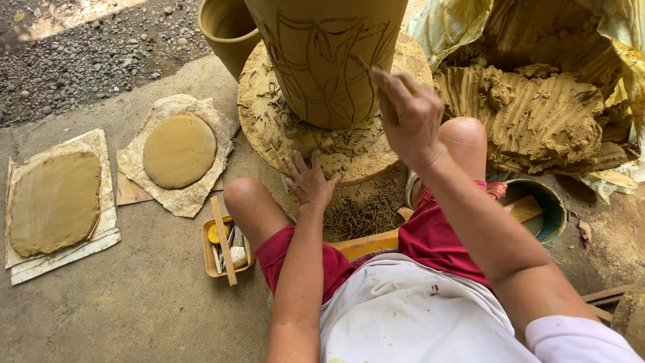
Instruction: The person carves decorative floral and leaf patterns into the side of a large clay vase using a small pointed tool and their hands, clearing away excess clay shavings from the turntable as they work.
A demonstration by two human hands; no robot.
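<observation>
Step in hand: incising leaf pattern into wall of unfired clay pot (pixel 322 54), standing on round clay-caked turntable (pixel 265 128). Right hand (pixel 410 114), fingers closed on thin carving tool (pixel 366 67), tip at pot wall. Left hand (pixel 310 180) flat, fingers spread, on turntable edge. Next stroke likely needs steady pressure, shallow cut. Tool tray (pixel 225 250) beside left knee.

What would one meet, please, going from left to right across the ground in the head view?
Rectangular clay slab → round clay disc → small tool tray → left hand on the turntable → carved clay pot → right hand with carving tool → heap of raw clay.
</observation>
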